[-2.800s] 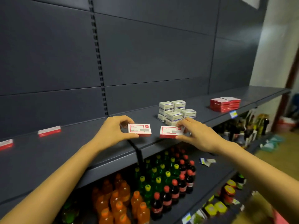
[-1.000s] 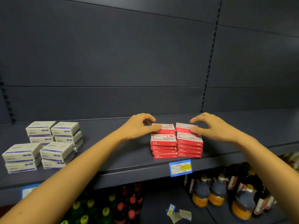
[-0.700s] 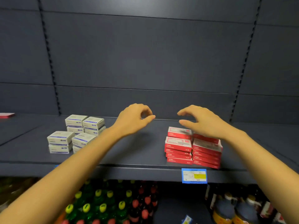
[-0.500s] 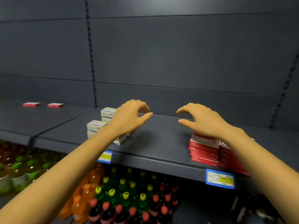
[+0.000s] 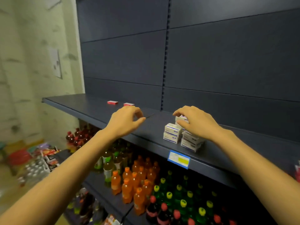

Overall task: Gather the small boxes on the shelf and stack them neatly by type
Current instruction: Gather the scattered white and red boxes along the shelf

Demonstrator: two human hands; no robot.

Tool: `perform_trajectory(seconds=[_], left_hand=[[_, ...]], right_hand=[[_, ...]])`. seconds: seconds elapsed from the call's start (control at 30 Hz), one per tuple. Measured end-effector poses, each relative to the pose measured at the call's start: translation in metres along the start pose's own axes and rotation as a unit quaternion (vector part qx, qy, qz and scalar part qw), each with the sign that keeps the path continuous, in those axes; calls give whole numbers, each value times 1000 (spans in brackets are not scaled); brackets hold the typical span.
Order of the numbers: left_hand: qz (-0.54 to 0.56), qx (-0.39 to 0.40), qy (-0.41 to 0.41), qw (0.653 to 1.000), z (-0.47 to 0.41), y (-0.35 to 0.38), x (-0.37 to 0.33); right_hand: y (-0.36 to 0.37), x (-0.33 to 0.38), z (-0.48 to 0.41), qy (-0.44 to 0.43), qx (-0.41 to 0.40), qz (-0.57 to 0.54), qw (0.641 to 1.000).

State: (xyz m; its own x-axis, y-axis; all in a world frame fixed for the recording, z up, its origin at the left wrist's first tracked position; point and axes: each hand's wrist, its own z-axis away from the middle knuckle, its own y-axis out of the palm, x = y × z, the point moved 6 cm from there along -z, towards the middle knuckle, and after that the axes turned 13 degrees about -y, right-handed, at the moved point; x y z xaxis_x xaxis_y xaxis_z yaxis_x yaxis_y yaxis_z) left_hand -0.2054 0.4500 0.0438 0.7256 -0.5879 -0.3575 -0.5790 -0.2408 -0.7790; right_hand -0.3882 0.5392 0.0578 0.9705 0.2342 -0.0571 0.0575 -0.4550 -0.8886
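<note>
Two single red boxes [image 5: 112, 102] [image 5: 128, 104] lie flat at the back of the dark shelf [image 5: 84, 108], near its left end. Stacks of white boxes [image 5: 172, 132] with blue print stand near the shelf's front edge. My left hand [image 5: 125, 121] hovers over bare shelf just in front of the red boxes, fingers loosely curled and holding nothing. In front of the white stacks is my right hand [image 5: 196, 122], its fingers also loosely curled and empty, hiding the rear boxes. A sliver of the red stack [image 5: 298, 171] shows at the right border.
A blue and yellow price label [image 5: 178, 159] hangs on the shelf's front lip. On the lower shelf stand orange bottles [image 5: 134, 184] and green-capped bottles [image 5: 183, 202]. A pale wall [image 5: 32, 62] ends the shelving at the left, with packaged goods [image 5: 35, 159] on the floor.
The view has swung left from the red stack past the white stacks to the shelf's left end. Both hands left the red stack empty and travelled left with it.
</note>
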Motion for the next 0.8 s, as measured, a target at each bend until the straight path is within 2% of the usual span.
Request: perform_trajectory(seconds=[0.23,0.47,0.8], left_hand=[[-76,9,-9,997,-20,-23,109],[-98,29,-1,995,-45,-37,204],[-71,30,-26,997,-99,-28,292]], right_hand=[[54,53,-86,1,14,-26,1000],[115,88,-158,36,54,-42,997],[176,75,-241,87,100,-39,990]])
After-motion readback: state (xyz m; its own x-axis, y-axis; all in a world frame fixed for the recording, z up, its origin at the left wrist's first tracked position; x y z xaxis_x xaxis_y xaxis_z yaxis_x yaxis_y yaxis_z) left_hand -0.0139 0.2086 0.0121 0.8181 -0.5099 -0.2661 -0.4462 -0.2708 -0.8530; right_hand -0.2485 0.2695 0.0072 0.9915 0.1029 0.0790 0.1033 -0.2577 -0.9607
